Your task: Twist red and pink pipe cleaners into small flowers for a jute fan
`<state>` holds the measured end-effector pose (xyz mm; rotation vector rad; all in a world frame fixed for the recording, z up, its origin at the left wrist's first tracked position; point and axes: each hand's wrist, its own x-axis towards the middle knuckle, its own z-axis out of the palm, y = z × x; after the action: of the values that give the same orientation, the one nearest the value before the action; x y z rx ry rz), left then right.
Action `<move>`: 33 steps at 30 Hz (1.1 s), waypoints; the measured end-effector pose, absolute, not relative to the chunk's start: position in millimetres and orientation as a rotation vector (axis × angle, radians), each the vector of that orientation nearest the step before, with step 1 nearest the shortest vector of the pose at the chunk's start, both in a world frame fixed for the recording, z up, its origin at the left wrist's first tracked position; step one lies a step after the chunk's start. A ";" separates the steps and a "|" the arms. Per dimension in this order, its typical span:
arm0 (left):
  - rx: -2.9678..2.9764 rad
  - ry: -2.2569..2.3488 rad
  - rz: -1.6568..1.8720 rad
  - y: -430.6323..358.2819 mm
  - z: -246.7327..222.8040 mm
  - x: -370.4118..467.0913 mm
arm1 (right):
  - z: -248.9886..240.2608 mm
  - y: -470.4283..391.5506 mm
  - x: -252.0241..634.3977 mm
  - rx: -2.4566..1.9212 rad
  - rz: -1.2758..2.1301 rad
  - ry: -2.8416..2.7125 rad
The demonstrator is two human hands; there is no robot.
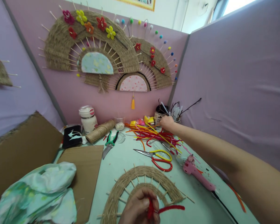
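Observation:
My left hand (140,208) is closed around a bent red pipe cleaner (174,207), whose free end sticks out to the right. Under that hand lies a half-ring fan of woven twine on thin sticks (143,170). My right hand (167,123) is stretched to the back right, beside a dark-topped pot (157,118) and over the far edge of a pile of red, yellow and orange pipe cleaners (151,133). Its fingers are mostly hidden, so whether it grips anything is unclear. Scissors with yellow and red handles (162,160) lie between the fan and the pile.
A pink glue gun (198,177) with a black cord lies below my right arm. Green-handled pruners (110,144), a twine roll (101,130), a white bottle (87,119) and cardboard (88,168) with crumpled cloth (39,193) are leftward. Finished fans (58,43) hang behind.

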<state>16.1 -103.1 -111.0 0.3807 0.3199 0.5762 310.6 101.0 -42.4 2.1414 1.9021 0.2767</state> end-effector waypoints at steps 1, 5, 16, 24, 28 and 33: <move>0.381 0.323 0.586 -103.3 -109.8 15.9 | -39.0 96.8 311.6 2.176 0.256 1.895; 0.376 0.346 0.670 -101.4 -100.8 11.0 | -26.3 74.3 316.5 2.309 0.102 1.926; 0.397 0.527 1.218 -67.4 -77.6 -21.8 | -33.4 -44.4 249.1 2.361 -2.039 2.490; 0.337 0.606 1.470 -50.7 -83.9 -31.1 | -74.8 -88.3 146.1 1.986 -2.898 2.158; 0.320 0.652 1.545 -53.1 -88.3 -25.6 | -95.0 -94.6 106.1 1.884 -2.822 2.292; 0.424 0.767 1.678 -63.5 -91.2 -13.7 | -108.9 -103.6 81.3 1.900 -2.830 2.324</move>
<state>-13.7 -63.5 -91.2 0.4236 0.7674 1.6783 81.3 -103.6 -108.9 1.8998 2.3240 -2.8298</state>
